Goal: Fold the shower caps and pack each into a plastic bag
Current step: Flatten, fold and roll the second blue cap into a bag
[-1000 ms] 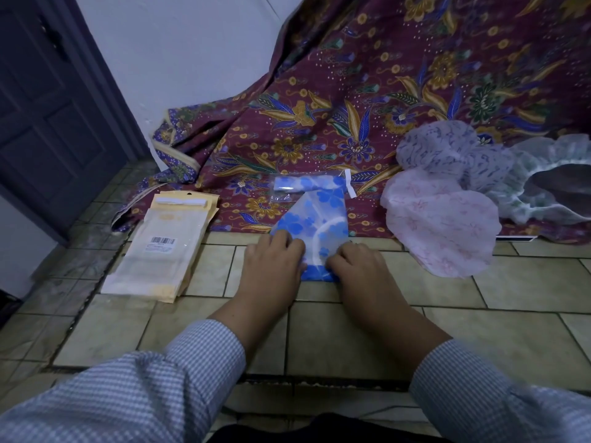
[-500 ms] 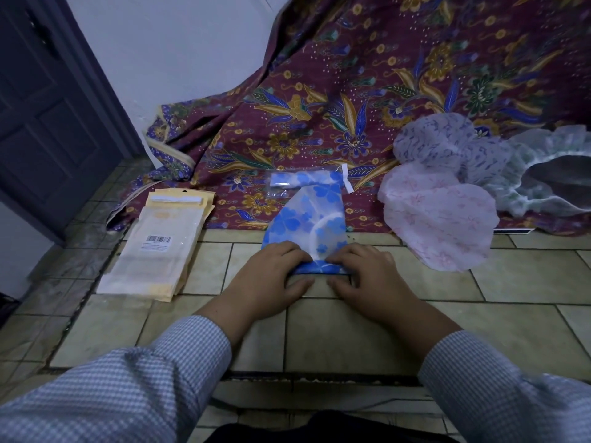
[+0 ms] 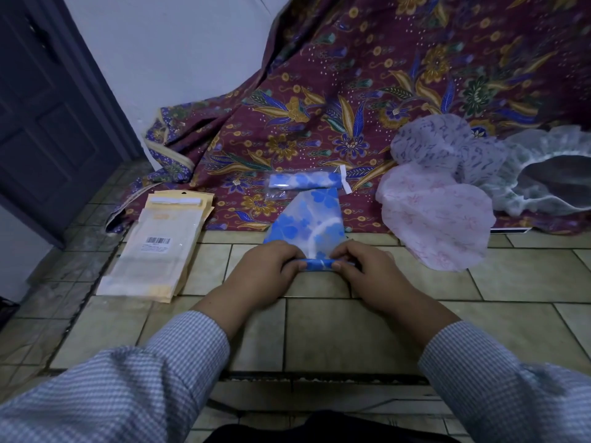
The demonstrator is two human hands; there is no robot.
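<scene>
Head view: my left hand [image 3: 267, 271] and right hand [image 3: 367, 273] both pinch the rolled near edge of the blue shower cap [image 3: 308, 223], with the pink cap [image 3: 435, 219] at two o'clock.

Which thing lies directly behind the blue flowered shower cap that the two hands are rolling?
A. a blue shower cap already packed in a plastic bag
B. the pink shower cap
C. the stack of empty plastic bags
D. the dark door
A: the packed blue shower cap lies on the batik cloth at the far end of the blue flowered shower cap.
</scene>
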